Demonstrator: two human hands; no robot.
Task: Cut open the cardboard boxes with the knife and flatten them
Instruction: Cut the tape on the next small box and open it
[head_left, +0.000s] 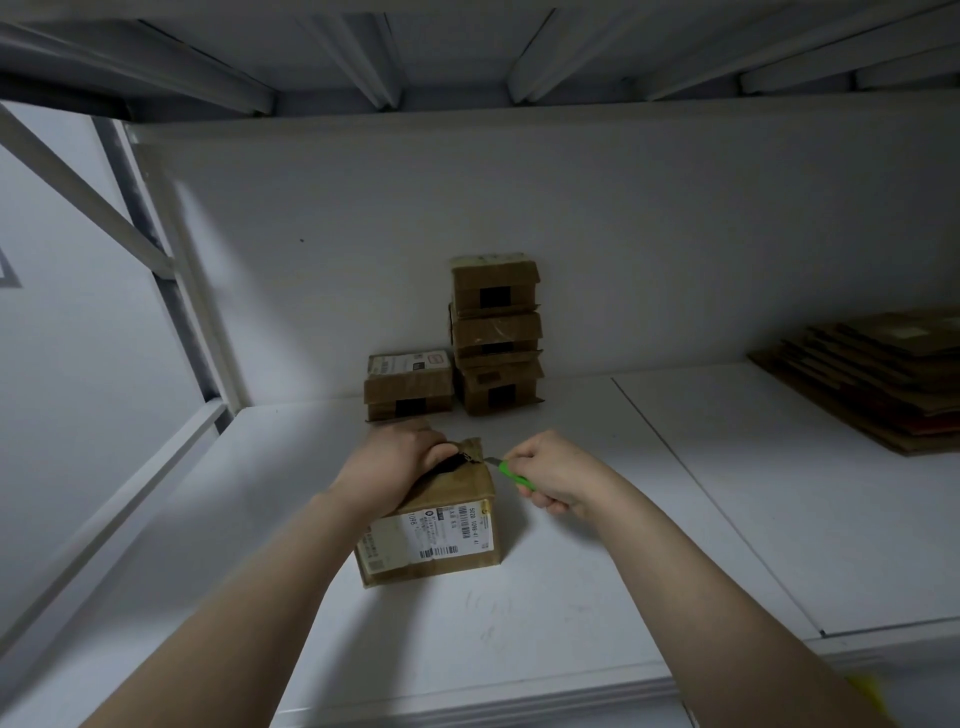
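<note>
Green knife (514, 477) — brown boxes (441, 519) — white shelf (571, 597).

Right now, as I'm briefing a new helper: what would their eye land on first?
The bright green knife gripped by the right hand stands out at centre, its blade at the top corner of a labelled cardboard box that the left hand grips. Behind, against the back wall, three boxes stand stacked with a fourth box beside them; flattened cardboard lies piled at far right.

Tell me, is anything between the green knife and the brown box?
Nothing visible. The green-handled knife in the right hand has its blade at the far top corner of the brown cardboard box; the left hand grips the box top beside it.
</note>
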